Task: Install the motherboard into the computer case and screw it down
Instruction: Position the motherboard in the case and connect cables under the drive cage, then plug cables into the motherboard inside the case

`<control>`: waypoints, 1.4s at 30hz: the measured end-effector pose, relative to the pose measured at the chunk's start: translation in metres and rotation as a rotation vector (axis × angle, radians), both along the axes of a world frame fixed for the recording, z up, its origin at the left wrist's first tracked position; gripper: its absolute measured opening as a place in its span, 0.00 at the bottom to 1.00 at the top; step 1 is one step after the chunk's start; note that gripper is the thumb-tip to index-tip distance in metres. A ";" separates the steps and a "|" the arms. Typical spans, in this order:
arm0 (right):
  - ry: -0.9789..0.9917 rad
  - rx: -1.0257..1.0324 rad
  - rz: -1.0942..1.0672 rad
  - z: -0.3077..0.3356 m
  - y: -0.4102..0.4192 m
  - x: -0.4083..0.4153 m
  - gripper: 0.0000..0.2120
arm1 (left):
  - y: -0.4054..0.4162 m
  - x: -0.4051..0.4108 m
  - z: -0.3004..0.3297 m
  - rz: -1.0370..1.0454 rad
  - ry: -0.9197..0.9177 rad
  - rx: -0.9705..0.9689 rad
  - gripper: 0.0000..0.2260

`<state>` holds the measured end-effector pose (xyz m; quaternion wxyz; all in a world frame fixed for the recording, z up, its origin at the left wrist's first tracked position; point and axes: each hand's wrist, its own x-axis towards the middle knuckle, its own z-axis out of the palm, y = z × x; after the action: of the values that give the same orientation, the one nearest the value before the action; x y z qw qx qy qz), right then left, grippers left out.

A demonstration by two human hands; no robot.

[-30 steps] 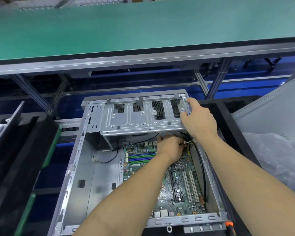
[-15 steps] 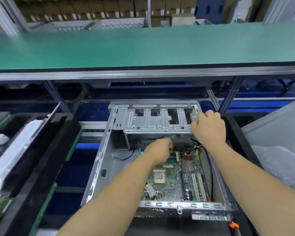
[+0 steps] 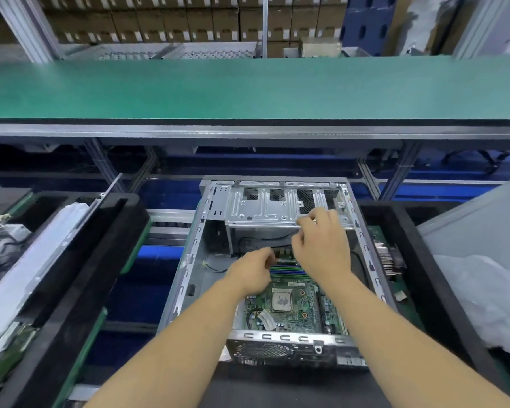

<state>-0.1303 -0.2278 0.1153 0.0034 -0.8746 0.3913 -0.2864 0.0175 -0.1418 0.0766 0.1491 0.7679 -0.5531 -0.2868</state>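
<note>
- While the motherboard (image 3: pixel 289 304) lies flat inside the computer case (image 3: pixel 189 275), its long axis runs away from the person;
- left hand (image 3: pixel 252 273), fingers curled, touches its far edge; whether they pinch anything, I cannot tell;
- right hand (image 3: pixel 321 251), loosely curled, hovers nearer the drive cage (image 3: pixel 265 207).

A single head-worn view looks forward and steeply down from above the person's forearms. Both hands, left hand (image 3: pixel 252 272) and right hand (image 3: pixel 321 248), sit near frame centre, at arm's reach. Beyond them the view reaches a green bench (image 3: pixel 248 89) and stacked cartons (image 3: pixel 165 22), far off.
</note>
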 end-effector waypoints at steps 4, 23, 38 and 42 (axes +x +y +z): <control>0.131 0.573 0.090 -0.016 0.030 0.015 0.08 | -0.001 0.003 0.004 -0.107 0.181 0.149 0.08; 0.564 0.849 0.224 -0.046 0.034 0.027 0.08 | 0.017 0.018 -0.008 -0.177 0.204 0.337 0.08; 0.222 0.685 0.032 -0.014 0.025 0.012 0.09 | -0.019 -0.021 0.019 -0.208 -0.227 0.071 0.02; -0.111 0.592 -0.034 0.016 -0.002 -0.014 0.14 | -0.044 -0.053 0.053 -0.039 -0.225 -0.146 0.05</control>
<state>-0.1439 -0.2295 0.1308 0.2749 -0.8119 0.4715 -0.2073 -0.0354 -0.1859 0.1300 0.1361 0.7713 -0.6006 -0.1605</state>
